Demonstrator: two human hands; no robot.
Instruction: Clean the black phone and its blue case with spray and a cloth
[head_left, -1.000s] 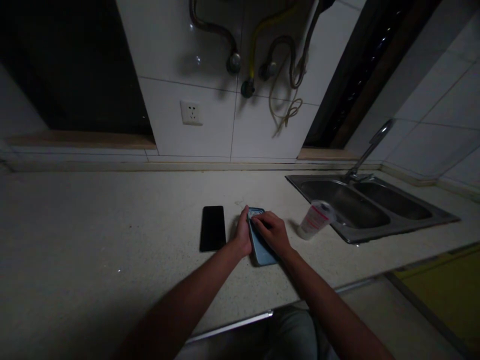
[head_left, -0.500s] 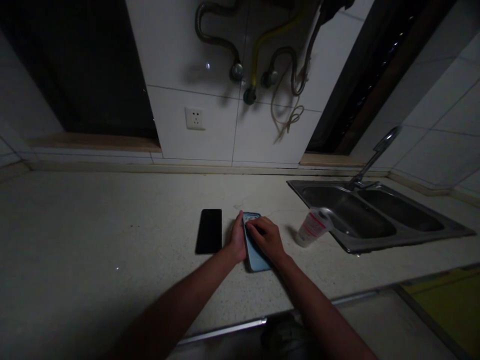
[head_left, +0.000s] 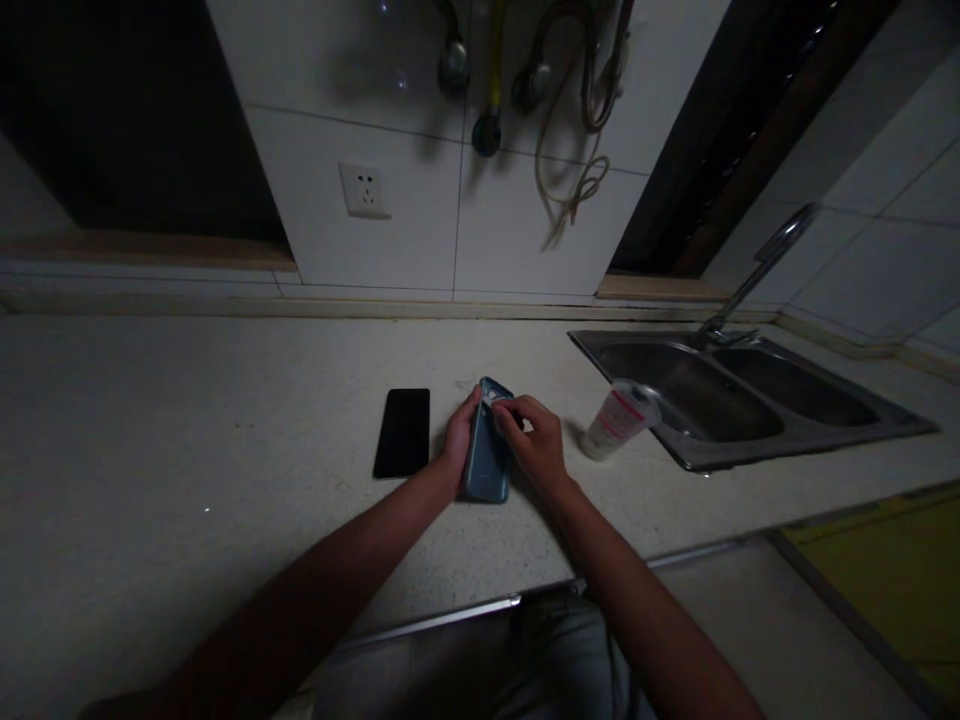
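A blue phone case [head_left: 487, 468] is tilted up off the counter, its camera cutout at the far end. Whether a phone sits inside it I cannot tell. My left hand [head_left: 459, 440] grips the case along its left edge. My right hand [head_left: 536, 437] is closed in a pinch at the upper part of the case, beside the cutout. Something small and whitish shows near those fingertips, too dim to name. To the left of my left hand, a black phone [head_left: 403, 432] lies flat, dark screen up.
A clear plastic cup [head_left: 616, 420] with red print stands right of my right hand, near the double steel sink [head_left: 694, 462] and its faucet [head_left: 757, 270]. A wall socket [head_left: 365, 190] and hanging hoses [head_left: 540, 75] are behind the pale counter [head_left: 187, 420].
The case has been turned and tilted more upright in my left hand. My right fingers stay by its upper part. The view has dipped slightly, shifting the scene upward.
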